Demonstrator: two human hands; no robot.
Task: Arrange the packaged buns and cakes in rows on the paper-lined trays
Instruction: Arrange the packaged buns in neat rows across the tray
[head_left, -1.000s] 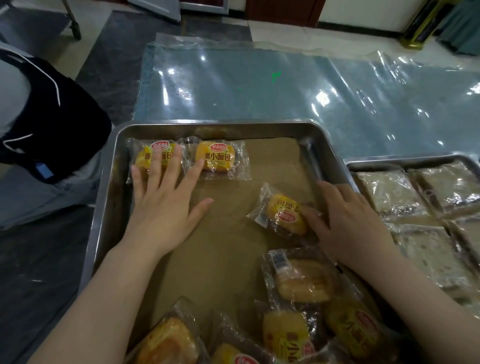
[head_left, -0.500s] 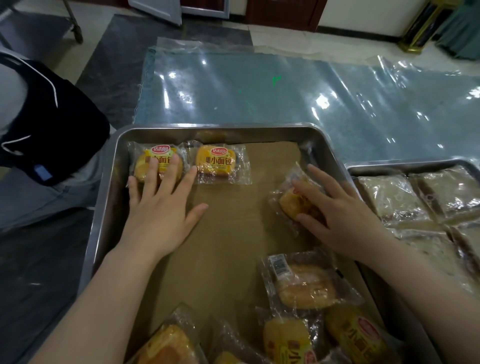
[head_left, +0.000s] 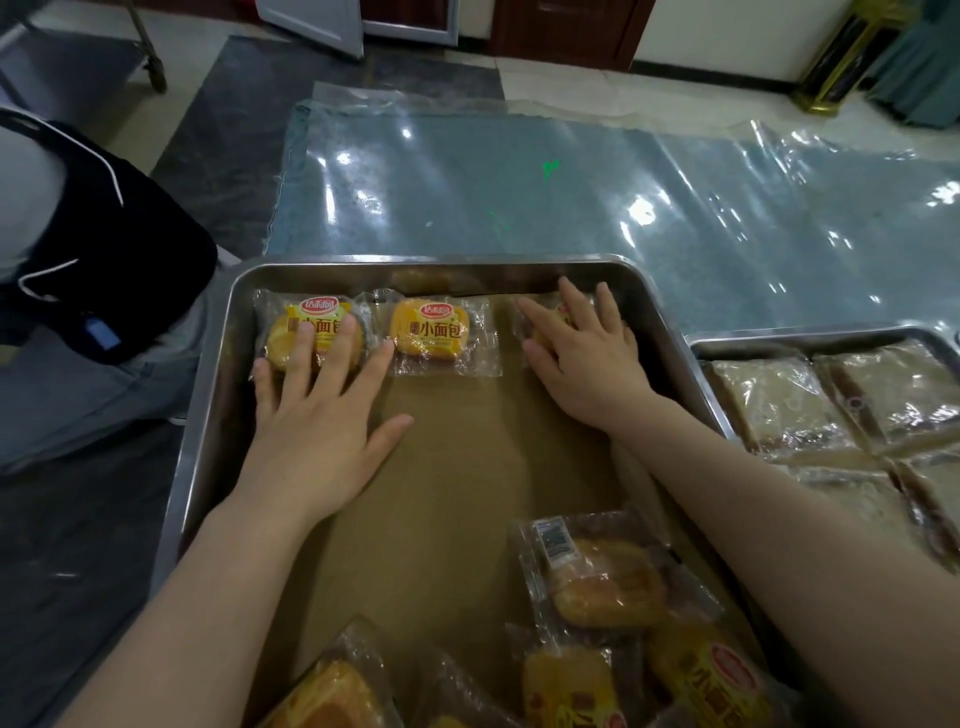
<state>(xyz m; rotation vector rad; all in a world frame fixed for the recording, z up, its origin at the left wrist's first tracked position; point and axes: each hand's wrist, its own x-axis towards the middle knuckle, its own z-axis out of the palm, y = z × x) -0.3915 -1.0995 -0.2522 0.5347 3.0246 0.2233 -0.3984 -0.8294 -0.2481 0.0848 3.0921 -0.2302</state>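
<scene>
Floor (head_left: 197, 156): dark grey slabs at left, pale tiles at far end. Blue cloth (head_left: 467, 208) spread flat on it, frayed left edge, clear plastic sheet (head_left: 779, 234) over top, wrinkled and glaring, running past cloth at far and right sides. Big tray (head_left: 208, 395), steel, near centre: far rim at cloth's near edge, left side over dark slabs. Second tray (head_left: 779, 335) just right of it, on plastic. Gold stand (head_left: 841, 62) upright at far right corner.

I see bare paper (head_left: 467, 467) open in the middle. Loose buns (head_left: 605, 582) crowd the near end; the rim (head_left: 193, 415) walls the sides.
</scene>
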